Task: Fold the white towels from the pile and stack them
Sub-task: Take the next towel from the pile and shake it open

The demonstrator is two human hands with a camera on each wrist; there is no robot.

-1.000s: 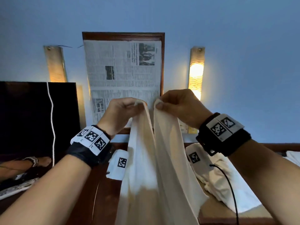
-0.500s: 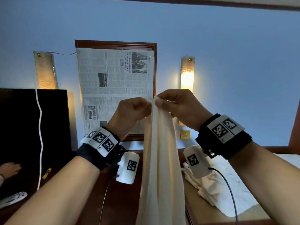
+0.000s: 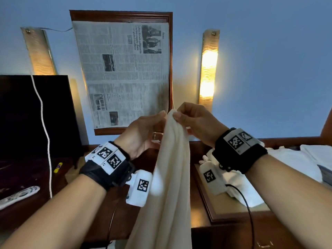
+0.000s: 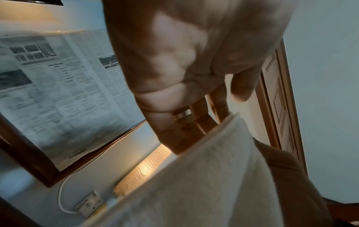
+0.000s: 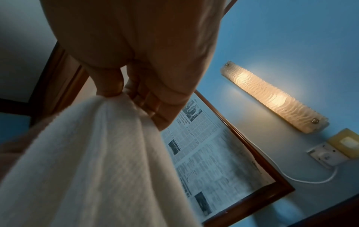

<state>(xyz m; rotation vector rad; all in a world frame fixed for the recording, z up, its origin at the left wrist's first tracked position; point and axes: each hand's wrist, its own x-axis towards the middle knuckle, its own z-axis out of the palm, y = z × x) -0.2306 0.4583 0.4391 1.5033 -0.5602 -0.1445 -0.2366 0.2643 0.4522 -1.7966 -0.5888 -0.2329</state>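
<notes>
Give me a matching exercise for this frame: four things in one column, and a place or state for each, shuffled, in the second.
Things:
1. towel
2. remote control
3. right wall lamp
4. newspaper

Places or states:
A. lit, on the blue wall
B. covering the framed panel
C. hanging from the right hand, left hand against its top
D. lying at far left on the dark surface

Pairs: 1-C, 2-D, 3-A, 4-B

A matt, finely ribbed cloth was shown in the white towel. Glossy dark wood was seen on the frame, matt newsprint within, textured glass on the lamp.
</notes>
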